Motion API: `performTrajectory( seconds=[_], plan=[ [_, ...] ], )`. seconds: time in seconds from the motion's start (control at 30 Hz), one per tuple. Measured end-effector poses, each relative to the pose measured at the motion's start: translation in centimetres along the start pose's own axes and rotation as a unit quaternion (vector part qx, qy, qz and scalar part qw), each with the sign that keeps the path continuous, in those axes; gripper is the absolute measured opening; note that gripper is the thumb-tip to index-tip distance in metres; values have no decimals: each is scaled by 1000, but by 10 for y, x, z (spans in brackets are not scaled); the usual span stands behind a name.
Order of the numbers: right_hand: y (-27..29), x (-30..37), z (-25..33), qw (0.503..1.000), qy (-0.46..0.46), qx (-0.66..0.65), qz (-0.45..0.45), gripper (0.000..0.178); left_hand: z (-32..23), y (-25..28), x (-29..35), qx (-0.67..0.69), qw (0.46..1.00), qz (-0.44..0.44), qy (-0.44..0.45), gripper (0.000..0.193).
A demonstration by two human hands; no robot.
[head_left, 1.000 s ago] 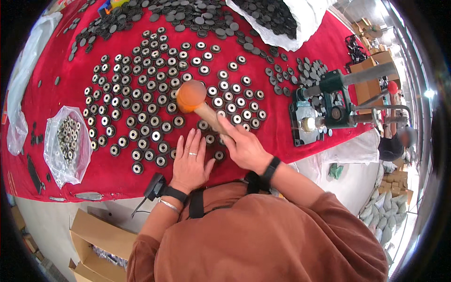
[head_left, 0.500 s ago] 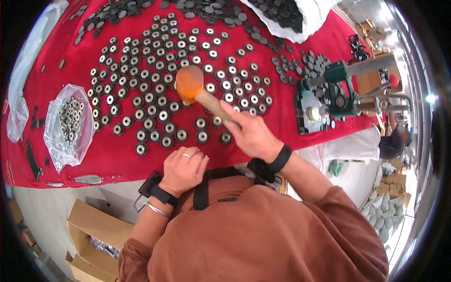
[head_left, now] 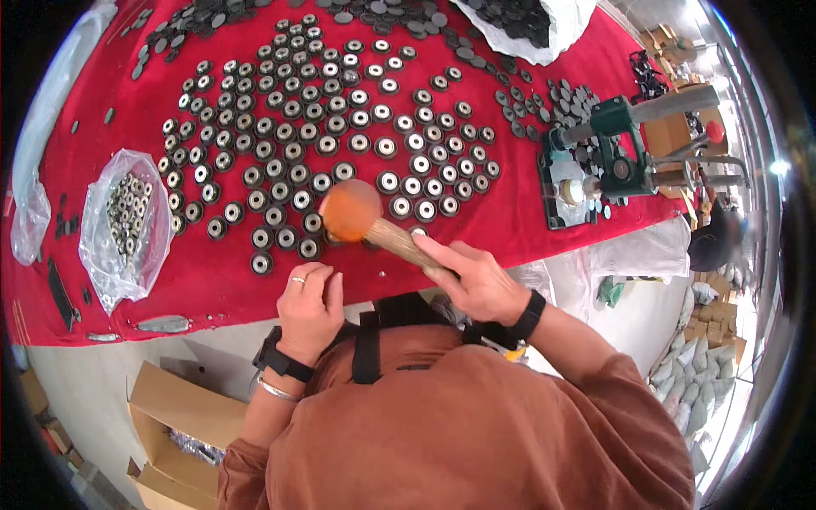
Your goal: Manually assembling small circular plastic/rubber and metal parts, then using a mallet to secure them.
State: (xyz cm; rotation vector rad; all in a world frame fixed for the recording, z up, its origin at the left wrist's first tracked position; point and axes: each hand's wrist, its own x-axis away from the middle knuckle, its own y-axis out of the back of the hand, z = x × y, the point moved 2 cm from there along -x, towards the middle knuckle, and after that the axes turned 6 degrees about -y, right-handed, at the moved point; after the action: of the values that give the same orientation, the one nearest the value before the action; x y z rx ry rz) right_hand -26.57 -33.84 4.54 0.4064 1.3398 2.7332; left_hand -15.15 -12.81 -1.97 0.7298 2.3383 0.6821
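My right hand (head_left: 487,287) is wrapped round the wooden handle of a mallet (head_left: 350,212) with an orange head, one finger stretched along the handle. The mallet's head hangs over the near part of many dark round pieces with metal centre rings (head_left: 388,183), and hides some of them. Whether it touches any cannot be seen. My left hand (head_left: 310,308) is at the near edge of the table, left of the mallet, its fingers curled in. What those fingers hold, if anything, is hidden. A ringed piece (head_left: 261,263) lies just beyond it.
A red cloth (head_left: 229,293) covers the table. At the left stands an open clear bag (head_left: 127,234) of small metal parts. A green hand press (head_left: 616,153) is on the right. Dark discs (head_left: 399,15) and a white sack (head_left: 565,25) lie at the back. A cardboard box (head_left: 183,408) sits below.
The mallet's head has come nearer to me, and my right hand has moved slightly down and right. My left hand has shifted a little left with its fingers still curled.
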Motion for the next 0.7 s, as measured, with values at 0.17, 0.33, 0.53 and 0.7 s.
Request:
performTrajectory(
  seconds=[0.17,0.33,0.53,0.7],
  plan=[
    [22,34,6,985,-80,-126,-88,51,-17,-25,-19,-54,995,54,-57,65],
    [38,47,-15,954,-159,-190,-168,48,-21,-53,-42,-107,986,122,-22,78],
    [42,52,-25,949,-193,-206,-140,47,-14,-62,-67,-184,973,134,-39,82],
    [45,53,-44,961,-138,-190,-147,46,-6,-74,-75,-231,956,181,-32,83]
  ],
)
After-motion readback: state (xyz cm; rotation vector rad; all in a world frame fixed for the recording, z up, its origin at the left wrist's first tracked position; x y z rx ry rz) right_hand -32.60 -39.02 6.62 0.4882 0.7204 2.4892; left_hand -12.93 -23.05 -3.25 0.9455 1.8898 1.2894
